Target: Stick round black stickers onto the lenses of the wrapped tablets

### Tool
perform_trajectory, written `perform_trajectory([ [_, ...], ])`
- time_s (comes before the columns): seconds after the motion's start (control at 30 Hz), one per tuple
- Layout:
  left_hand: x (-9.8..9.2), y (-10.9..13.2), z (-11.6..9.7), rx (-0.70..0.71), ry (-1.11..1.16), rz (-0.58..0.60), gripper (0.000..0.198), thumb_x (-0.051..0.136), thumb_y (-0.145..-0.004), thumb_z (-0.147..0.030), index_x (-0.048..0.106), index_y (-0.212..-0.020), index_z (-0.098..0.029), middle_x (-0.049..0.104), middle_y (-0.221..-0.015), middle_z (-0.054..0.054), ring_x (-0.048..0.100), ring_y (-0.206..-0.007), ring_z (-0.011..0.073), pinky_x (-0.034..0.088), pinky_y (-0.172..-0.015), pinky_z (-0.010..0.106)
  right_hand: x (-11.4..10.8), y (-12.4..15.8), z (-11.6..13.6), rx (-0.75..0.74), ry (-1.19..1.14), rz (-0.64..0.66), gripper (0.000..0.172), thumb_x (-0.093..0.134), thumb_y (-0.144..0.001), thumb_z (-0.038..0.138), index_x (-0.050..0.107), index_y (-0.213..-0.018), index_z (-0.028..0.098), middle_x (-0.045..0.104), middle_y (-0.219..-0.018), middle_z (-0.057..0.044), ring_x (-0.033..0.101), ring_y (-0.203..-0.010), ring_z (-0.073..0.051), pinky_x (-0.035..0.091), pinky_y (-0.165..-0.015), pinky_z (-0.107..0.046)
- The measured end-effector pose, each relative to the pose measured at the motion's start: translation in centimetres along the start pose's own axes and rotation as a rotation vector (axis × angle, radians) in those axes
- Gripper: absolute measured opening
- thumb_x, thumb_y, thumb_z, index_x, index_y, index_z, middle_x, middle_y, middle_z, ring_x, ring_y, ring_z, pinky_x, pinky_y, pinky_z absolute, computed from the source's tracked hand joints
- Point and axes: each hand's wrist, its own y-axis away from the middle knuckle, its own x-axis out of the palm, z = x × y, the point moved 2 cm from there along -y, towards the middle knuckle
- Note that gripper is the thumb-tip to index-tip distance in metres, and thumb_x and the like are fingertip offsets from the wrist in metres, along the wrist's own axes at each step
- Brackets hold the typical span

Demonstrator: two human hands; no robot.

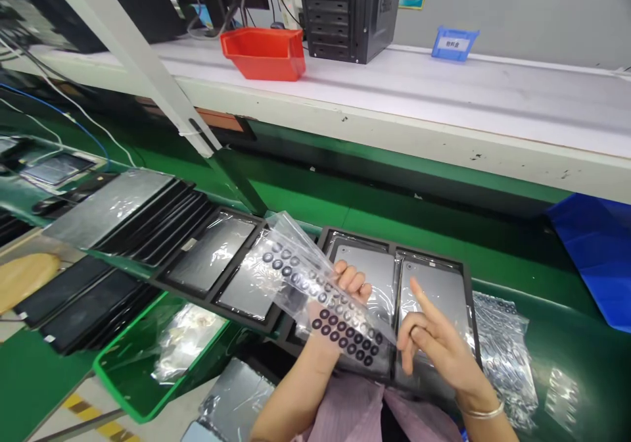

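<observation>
My left hand (345,291) grips a stack of clear plastic sheets (315,284) dotted with small black rings, held tilted over a black tray (394,248). The tray holds two grey panels (438,291) wrapped in clear film. My right hand (434,340) hovers over the right panel with its index finger stretched up and the other fingers loosely curled, pinching something too small to name. A bracelet sits on that wrist.
Another black tray (211,258) with film-covered panels lies to the left, beside stacked dark panels (148,218). A green bin (148,363) holds crumpled film. Used ring sheets (507,350) lie at right. A red bin (263,50) and a black computer case (348,11) stand on the white shelf.
</observation>
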Motion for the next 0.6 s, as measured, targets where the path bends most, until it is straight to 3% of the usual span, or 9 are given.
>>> perform_trajectory([
  [0.03,0.2,-0.2,0.5,0.002,0.000,0.019,0.020,0.055,-0.075,-0.014,0.038,-0.066,-0.019,0.029,-0.056,-0.007,0.039,-0.051,0.0070,0.039,-0.056,0.020,-0.1,0.1,0.2,-0.046,0.012,0.020,0.056,0.044,-0.094,0.030,0.017,-0.141,0.041,0.062,-0.081,0.001,0.062,-0.059,-0.014,0.049,-0.056,-0.030],
  [0.07,0.4,-0.3,0.9,0.006,-0.011,0.041,0.024,0.057,-0.073,-0.016,0.035,-0.064,-0.019,0.027,-0.057,-0.007,0.038,-0.051,0.0071,0.038,-0.056,0.020,-0.3,0.1,0.3,-0.095,0.040,0.011,0.060,0.044,-0.094,0.029,0.012,-0.143,0.042,0.061,-0.080,0.001,0.061,-0.063,-0.015,0.050,-0.059,-0.032],
  [0.13,0.7,-0.4,1.4,0.007,-0.041,0.087,0.031,0.060,-0.070,-0.018,0.030,-0.061,-0.019,0.024,-0.057,-0.007,0.035,-0.050,0.0070,0.037,-0.055,0.020,-1.1,0.3,0.8,-0.189,0.132,-0.101,0.048,0.048,-0.090,0.025,0.036,-0.136,0.037,0.058,-0.077,0.000,0.057,-0.067,-0.015,0.048,-0.062,-0.030],
  [0.2,1.0,-0.5,1.8,-0.006,-0.075,0.135,0.036,0.060,-0.068,-0.019,0.026,-0.058,-0.018,0.023,-0.056,-0.006,0.034,-0.050,0.0070,0.036,-0.053,0.020,-1.8,0.6,1.4,-0.267,0.222,-0.265,0.021,0.050,-0.087,0.022,0.063,-0.103,0.026,0.051,-0.070,0.000,0.051,-0.065,-0.014,0.043,-0.057,-0.027],
  [0.27,1.4,-0.5,2.3,-0.029,-0.131,0.189,0.041,0.062,-0.067,-0.023,0.023,-0.055,-0.018,0.024,-0.055,-0.006,0.032,-0.049,0.0070,0.035,-0.052,0.021,-1.8,0.9,2.3,-0.317,0.348,-0.370,0.019,0.047,-0.087,0.024,0.063,-0.079,0.021,0.047,-0.067,-0.001,0.048,-0.064,-0.015,0.040,-0.055,-0.027],
  [0.33,1.8,-0.4,2.9,-0.054,-0.196,0.240,0.045,0.065,-0.065,-0.026,0.022,-0.053,-0.017,0.024,-0.053,-0.006,0.031,-0.047,0.0072,0.034,-0.051,0.022,-0.7,1.0,3.4,-0.367,0.574,-0.365,0.021,0.046,-0.088,0.031,0.063,-0.085,0.021,0.053,-0.074,-0.003,0.051,-0.071,-0.018,0.043,-0.060,-0.031],
  [0.4,2.0,-0.4,3.6,-0.087,-0.243,0.287,0.044,0.067,-0.064,-0.028,0.026,-0.052,-0.018,0.026,-0.053,-0.006,0.032,-0.048,0.0076,0.035,-0.053,0.023,1.0,0.8,4.3,-0.424,0.868,-0.324,0.025,0.054,-0.086,0.035,0.061,-0.105,0.020,0.060,-0.091,-0.007,0.053,-0.084,-0.022,0.045,-0.070,-0.036],
  [0.47,2.0,-0.4,4.0,-0.100,-0.275,0.327,0.040,0.067,-0.065,-0.030,0.031,-0.052,-0.018,0.030,-0.054,-0.005,0.034,-0.049,0.0083,0.037,-0.057,0.025,2.5,0.3,4.9,-0.514,1.098,-0.326,0.032,0.059,-0.084,0.024,0.058,-0.115,0.020,0.062,-0.096,-0.007,0.053,-0.086,-0.021,0.045,-0.074,-0.036],
  [0.6,1.2,-0.5,3.0,0.037,-0.386,0.388,0.038,0.072,-0.062,-0.037,0.041,-0.051,-0.019,0.039,-0.056,-0.003,0.044,-0.058,0.0114,0.043,-0.072,0.030,3.3,0.1,5.6,-0.729,1.281,-0.360,0.029,0.050,-0.084,0.001,0.064,-0.102,0.019,0.064,-0.081,-0.005,0.050,-0.071,-0.016,0.042,-0.062,-0.031],
])
